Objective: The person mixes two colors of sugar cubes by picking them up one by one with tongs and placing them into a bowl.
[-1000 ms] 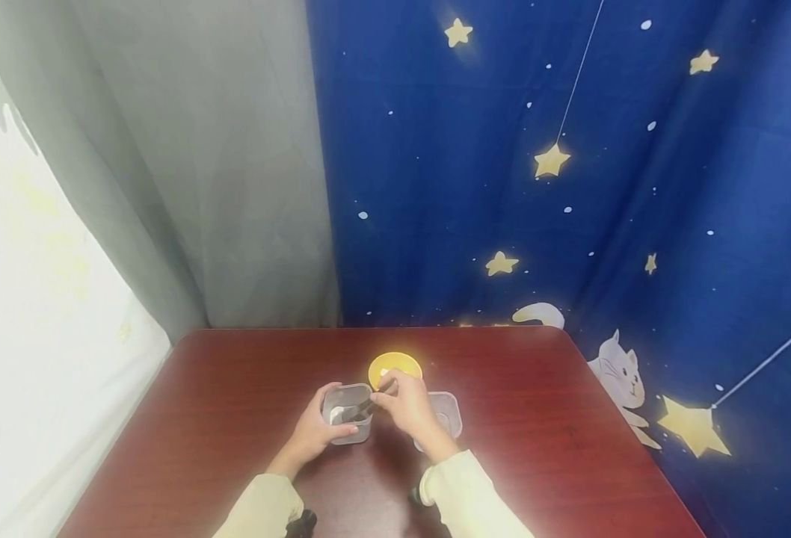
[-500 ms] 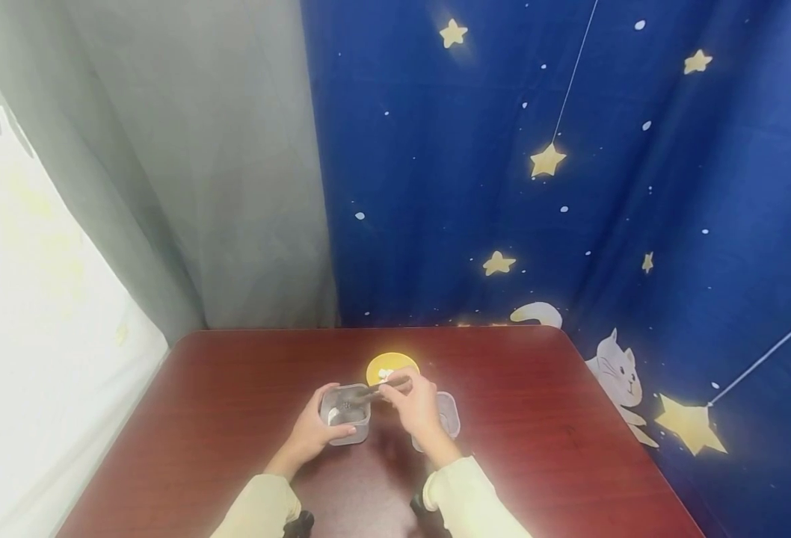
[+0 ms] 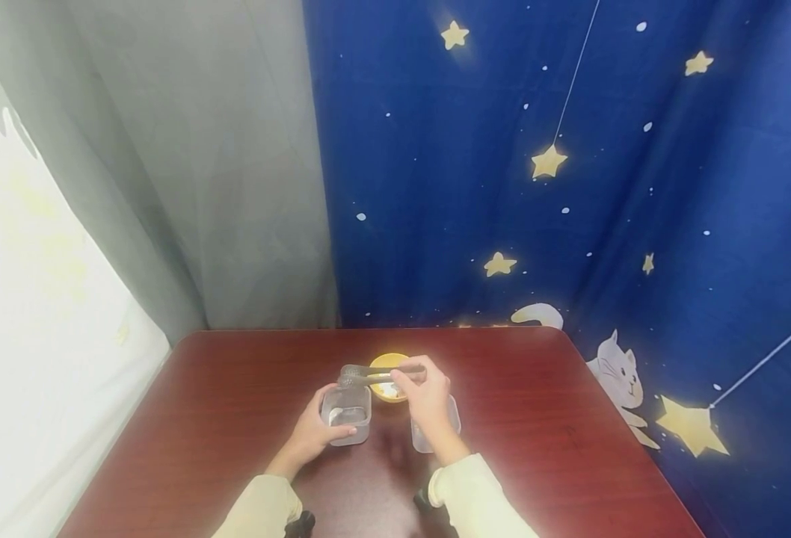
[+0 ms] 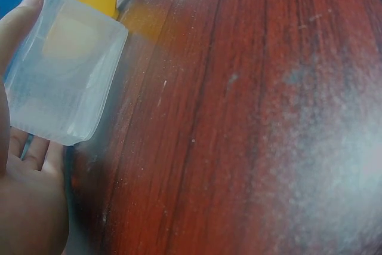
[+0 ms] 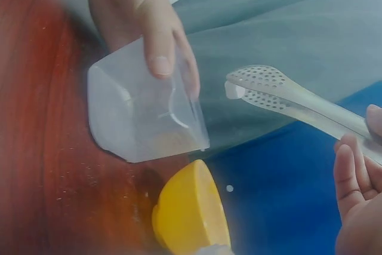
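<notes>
My left hand point(image 3: 313, 432) grips a clear plastic container point(image 3: 350, 433) around its side, thumb on the near wall, with the opening facing up. Between the thumb and fingers of my right hand point(image 3: 431, 394) is a pair of metal tongs point(image 5: 319, 110) with perforated tips. Those tips pinch a small white piece point(image 5: 233, 91), as the right wrist view shows. In the head view the tongs lie level above the container's far rim. Just behind, a yellow bowl point(image 5: 182, 210) holds several white pieces and is partly covered by the tongs and right hand.
A clear rounded-square plastic piece point(image 3: 422, 439) lies on the red-brown table point(image 3: 530, 433), partly under my right forearm. Behind the table's far edge hang a grey curtain point(image 3: 254, 187) and a blue curtain point(image 3: 429, 187) with stars.
My right hand has risen and shifted right, bringing the tongs up out of the container to above its far rim. The left hand and container stay in place.
</notes>
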The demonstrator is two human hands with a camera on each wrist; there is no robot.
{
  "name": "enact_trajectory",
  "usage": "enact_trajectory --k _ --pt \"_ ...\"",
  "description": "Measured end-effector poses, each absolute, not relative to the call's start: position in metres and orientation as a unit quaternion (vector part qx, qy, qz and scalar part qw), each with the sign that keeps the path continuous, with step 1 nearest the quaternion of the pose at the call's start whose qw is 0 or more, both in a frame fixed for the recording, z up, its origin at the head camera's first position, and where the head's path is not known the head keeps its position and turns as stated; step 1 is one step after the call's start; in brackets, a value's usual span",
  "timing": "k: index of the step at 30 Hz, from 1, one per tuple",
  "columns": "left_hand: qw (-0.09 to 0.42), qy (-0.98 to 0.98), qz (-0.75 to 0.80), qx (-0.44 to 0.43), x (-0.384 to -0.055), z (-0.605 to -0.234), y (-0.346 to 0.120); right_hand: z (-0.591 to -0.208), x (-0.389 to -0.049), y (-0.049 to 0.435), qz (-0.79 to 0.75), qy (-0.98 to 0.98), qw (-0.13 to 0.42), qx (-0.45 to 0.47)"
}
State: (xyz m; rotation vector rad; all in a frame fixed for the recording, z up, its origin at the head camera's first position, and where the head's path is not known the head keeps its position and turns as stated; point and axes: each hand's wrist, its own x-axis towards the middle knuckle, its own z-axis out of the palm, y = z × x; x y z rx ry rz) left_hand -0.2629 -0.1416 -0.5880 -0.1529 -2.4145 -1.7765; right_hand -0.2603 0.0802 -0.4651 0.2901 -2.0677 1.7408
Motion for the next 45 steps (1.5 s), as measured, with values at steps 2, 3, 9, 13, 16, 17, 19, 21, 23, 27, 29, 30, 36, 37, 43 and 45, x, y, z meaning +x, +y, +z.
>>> enact_trajectory --k 2,3,9,13,16,17,19,21,23,27,29,30,36,37,43,45 --pt "0.071 -0.801 -0.593 -0.051 -0.262 -0.588 -0.141 -0.454 -0.254 0.081 0.623 -0.744 0.221 0.101" --pt "0.072 -0.801 -0.593 -0.051 -0.262 -0.588 -0.141 -0.452 -0.253 0.081 0.621 -0.744 0.225 0.097" --pt "0.075 -0.807 -0.583 -0.048 -0.261 -0.588 -0.141 -0.442 -0.253 0.084 0.618 -0.741 0.251 0.081" --pt "0.074 -0.808 -0.583 -0.046 -0.260 -0.587 -0.140 -0.439 -0.254 0.086 0.623 -0.731 0.266 0.077" --pt "0.075 -0.809 -0.582 -0.046 -0.260 -0.586 -0.141 -0.436 -0.253 0.087 0.634 -0.718 0.277 0.083" --pt "0.076 -0.810 -0.579 -0.046 -0.261 -0.586 -0.141 -0.434 -0.253 0.088 0.636 -0.713 0.281 0.084" --pt "0.079 -0.813 -0.575 -0.046 -0.261 -0.586 -0.141 -0.432 -0.252 0.089 0.643 -0.704 0.288 0.086" --pt "0.082 -0.815 -0.572 -0.049 -0.261 -0.587 -0.141 -0.429 -0.251 0.090 0.651 -0.696 0.293 0.084" --pt "0.084 -0.817 -0.569 -0.052 -0.262 -0.588 -0.141 -0.427 -0.250 0.091 0.657 -0.688 0.296 0.081" --pt "0.082 -0.814 -0.572 -0.054 -0.261 -0.588 -0.141 -0.423 -0.250 0.094 0.654 -0.687 0.307 0.077" --pt "0.079 -0.814 -0.573 -0.052 -0.261 -0.588 -0.141 -0.421 -0.250 0.097 0.652 -0.685 0.313 0.082" --pt "0.077 -0.813 -0.576 -0.051 -0.261 -0.588 -0.141 -0.419 -0.251 0.098 0.651 -0.684 0.318 0.085" --pt "0.068 -0.811 -0.579 -0.041 -0.261 -0.585 -0.139 -0.413 -0.255 0.107 0.660 -0.666 0.335 0.094" --pt "0.067 -0.812 -0.579 -0.041 -0.261 -0.584 -0.139 -0.413 -0.256 0.108 0.661 -0.665 0.336 0.093" --pt "0.066 -0.812 -0.578 -0.042 -0.260 -0.584 -0.139 -0.414 -0.258 0.114 0.666 -0.658 0.339 0.095" --pt "0.068 -0.812 -0.578 -0.042 -0.259 -0.585 -0.140 -0.415 -0.259 0.115 0.669 -0.653 0.341 0.094"
